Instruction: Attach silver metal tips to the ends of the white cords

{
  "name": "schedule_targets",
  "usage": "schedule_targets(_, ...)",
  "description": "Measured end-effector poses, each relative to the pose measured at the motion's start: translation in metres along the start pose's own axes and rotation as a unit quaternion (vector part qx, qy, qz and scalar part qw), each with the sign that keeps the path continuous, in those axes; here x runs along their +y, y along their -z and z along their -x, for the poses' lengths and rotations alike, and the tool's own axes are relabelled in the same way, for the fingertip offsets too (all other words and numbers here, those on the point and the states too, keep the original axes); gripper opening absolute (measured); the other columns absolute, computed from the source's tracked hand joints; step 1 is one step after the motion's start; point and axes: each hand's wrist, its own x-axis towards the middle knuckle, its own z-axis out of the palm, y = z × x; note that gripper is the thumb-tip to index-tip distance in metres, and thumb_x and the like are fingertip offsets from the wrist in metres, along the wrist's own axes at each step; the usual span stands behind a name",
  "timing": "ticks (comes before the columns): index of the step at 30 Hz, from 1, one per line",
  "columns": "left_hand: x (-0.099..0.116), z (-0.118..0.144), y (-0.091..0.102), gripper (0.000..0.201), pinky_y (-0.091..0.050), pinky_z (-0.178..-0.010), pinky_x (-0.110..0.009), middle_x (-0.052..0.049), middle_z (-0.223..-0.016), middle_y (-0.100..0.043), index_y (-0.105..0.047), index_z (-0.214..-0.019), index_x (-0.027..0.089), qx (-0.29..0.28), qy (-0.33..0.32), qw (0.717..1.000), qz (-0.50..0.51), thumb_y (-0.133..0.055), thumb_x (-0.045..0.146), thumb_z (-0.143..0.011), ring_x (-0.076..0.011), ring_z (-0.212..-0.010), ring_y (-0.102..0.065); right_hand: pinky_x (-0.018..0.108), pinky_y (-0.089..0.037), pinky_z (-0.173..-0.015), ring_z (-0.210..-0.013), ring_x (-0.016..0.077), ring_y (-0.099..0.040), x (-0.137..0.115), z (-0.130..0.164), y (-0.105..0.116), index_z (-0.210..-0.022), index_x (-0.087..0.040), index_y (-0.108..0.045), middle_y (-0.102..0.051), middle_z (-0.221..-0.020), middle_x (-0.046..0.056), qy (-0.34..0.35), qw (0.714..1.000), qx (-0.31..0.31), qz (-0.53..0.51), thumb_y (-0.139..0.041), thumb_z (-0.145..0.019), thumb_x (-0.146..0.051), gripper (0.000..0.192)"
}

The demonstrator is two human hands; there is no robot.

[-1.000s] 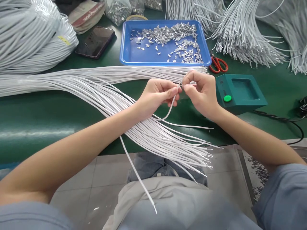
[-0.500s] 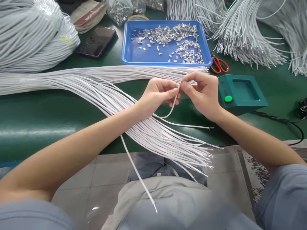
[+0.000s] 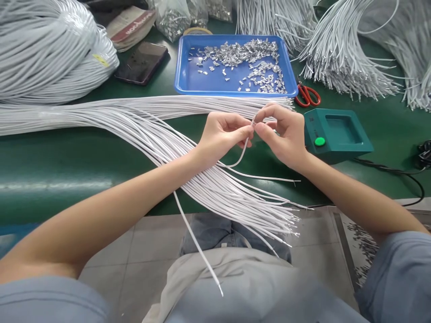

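Observation:
My left hand [image 3: 222, 134] pinches a single white wire [image 3: 239, 156] near its upper end; the wire loops down under the hand and its other end hangs over my lap. Touching the same wire end, my right hand [image 3: 284, 134] has its thumb and forefinger closed at the tip; what sits between them is too small to tell. Both hands hover above a fanned bundle of white wires [image 3: 141, 125] lying across the green table [image 3: 67, 166]. Behind the hands stands a blue tray [image 3: 188, 83] with several small metal terminals [image 3: 249, 56].
A green box with a round green button [image 3: 336, 132] sits right of my right hand, red-handled scissors [image 3: 307, 94] behind it. A dark phone [image 3: 143, 63] lies left of the tray. Big white wire bundles fill the far left [image 3: 50, 49] and far right [image 3: 353, 49]. A black cable [image 3: 397, 172] trails right.
Both hands stay together at the wire end with only slight finger shifts. The view has tilted a little, so everything sits slightly lower in the picture.

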Motion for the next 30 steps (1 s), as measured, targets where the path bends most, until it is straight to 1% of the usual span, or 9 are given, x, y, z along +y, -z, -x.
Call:
schedule_targets(9,0.010,0.002,-0.003,0.024,-0.053,-0.053,-0.018,-0.001,-0.064,-0.067,-0.068,-0.073,0.010,-0.009,0.053,0.998,0.031,-0.080,0.031,-0.076,-0.0077,-0.054,-0.063,0.024,-0.041,-0.056,-0.069,0.0104,-0.053,0.003,-0.004,0.004,-0.079,-0.020,-0.059,-0.059,-0.074,0.000,0.047,0.995,0.002,0.090,-0.054,-0.091,-0.027,0.014)
schedule_targets(13,0.020,0.006,-0.003,0.019,-0.054,-0.053,-0.019,-0.002,-0.066,-0.068,-0.068,-0.076,0.010,-0.053,0.116,0.990,0.056,-0.074,0.027,-0.081,-0.0086,-0.054,-0.064,0.030,-0.041,-0.064,-0.069,0.0120,-0.049,-0.001,-0.004,0.006,-0.070,-0.021,-0.052,-0.053,-0.069,-0.001,0.110,0.984,0.009,0.141,-0.052,-0.089,-0.025,0.019)
schedule_targets(15,0.021,0.006,-0.002,0.018,-0.053,-0.052,-0.020,-0.002,-0.066,-0.068,-0.067,-0.075,0.010,-0.079,0.105,0.991,0.033,-0.068,0.025,-0.085,-0.0093,-0.053,-0.063,0.030,-0.039,-0.063,-0.065,0.0115,-0.045,-0.008,-0.004,0.005,-0.067,-0.021,-0.050,-0.051,-0.065,-0.001,0.078,0.990,0.017,0.112,-0.055,-0.085,-0.024,0.019)
schedule_targets(17,0.019,0.005,0.002,0.016,-0.052,-0.054,-0.021,-0.002,-0.065,-0.067,-0.066,-0.073,0.011,-0.073,0.019,0.996,-0.056,-0.064,0.021,-0.086,-0.0100,-0.054,-0.064,0.027,-0.032,-0.055,-0.056,0.0095,-0.039,-0.017,-0.003,0.003,-0.065,-0.020,-0.052,-0.046,-0.060,-0.002,-0.039,0.999,0.010,0.009,-0.056,-0.082,-0.025,0.018)
schedule_targets(19,0.014,0.001,0.009,0.016,-0.053,-0.060,-0.023,-0.002,-0.066,-0.067,-0.066,-0.073,0.013,-0.045,-0.146,0.967,-0.204,-0.060,0.018,-0.087,-0.0114,-0.061,-0.066,0.024,-0.022,-0.048,-0.051,0.0072,-0.032,-0.027,-0.002,0.002,-0.063,-0.019,-0.052,-0.040,-0.057,-0.004,-0.211,0.966,-0.024,-0.150,-0.058,-0.077,-0.027,0.018)
schedule_targets(22,0.005,-0.006,0.020,0.022,-0.054,-0.075,-0.028,-0.003,-0.076,-0.071,-0.067,-0.078,0.018,-0.041,-0.375,0.838,-0.395,-0.050,0.019,-0.093,-0.0134,-0.075,-0.068,0.021,-0.015,-0.045,-0.052,0.0047,-0.027,-0.038,-0.002,0.002,-0.062,-0.017,-0.049,-0.035,-0.060,-0.005,-0.405,0.842,-0.085,-0.345,-0.064,-0.067,-0.025,0.017)
schedule_targets(24,0.003,-0.008,0.023,0.026,-0.053,-0.074,-0.028,-0.003,-0.076,-0.071,-0.066,-0.079,0.018,-0.027,-0.432,0.791,-0.432,-0.046,0.016,-0.094,-0.0130,-0.074,-0.066,0.019,-0.015,-0.045,-0.053,0.0040,-0.028,-0.040,-0.003,0.002,-0.065,-0.017,-0.049,-0.035,-0.063,-0.006,-0.441,0.800,-0.098,-0.395,-0.065,-0.066,-0.024,0.017)
schedule_targets(26,0.005,-0.007,0.019,0.023,-0.050,-0.067,-0.026,-0.003,-0.071,-0.069,-0.066,-0.077,0.017,0.012,-0.412,0.817,-0.403,-0.049,0.015,-0.091,-0.0123,-0.068,-0.062,0.018,-0.019,-0.045,-0.054,0.0046,-0.031,-0.039,-0.004,0.002,-0.065,-0.017,-0.048,-0.036,-0.063,-0.005,-0.412,0.821,-0.091,-0.385,-0.063,-0.069,-0.025,0.018)
schedule_targets(30,0.019,-0.002,0.007,0.011,-0.041,-0.049,-0.020,-0.002,-0.063,-0.065,-0.067,-0.070,0.014,0.015,-0.151,0.975,-0.162,-0.064,0.019,-0.080,-0.0075,-0.052,-0.052,0.022,-0.033,-0.049,-0.059,0.0084,-0.044,-0.026,-0.004,0.001,-0.073,-0.018,-0.057,-0.049,-0.066,-0.002,-0.222,0.961,0.024,-0.165,-0.053,-0.077,-0.026,0.010)
